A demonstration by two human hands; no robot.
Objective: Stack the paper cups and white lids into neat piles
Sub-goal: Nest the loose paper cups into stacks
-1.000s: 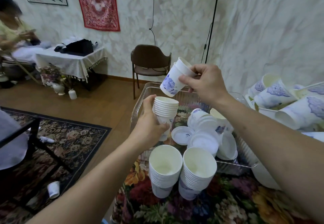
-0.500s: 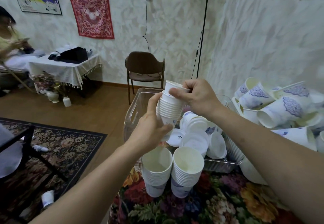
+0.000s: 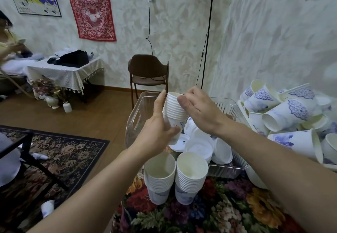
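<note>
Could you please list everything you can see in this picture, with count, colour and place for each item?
Held cup stack: one, white, above the tray.
Standing cup stacks: two, white, side by side on the floral cloth.
Loose cups: a heap, too many to count, white with blue prints, at right.
Lids: a jumbled pile, white, in the tray.
Tray: one, clear plastic, behind the standing stacks.
Chair: one, brown, by the wall.
Fallen cup: one, white, on the rug.
Left hand: grips the held stack's side.
Right hand: fingers against the stack's upper rims.
</note>
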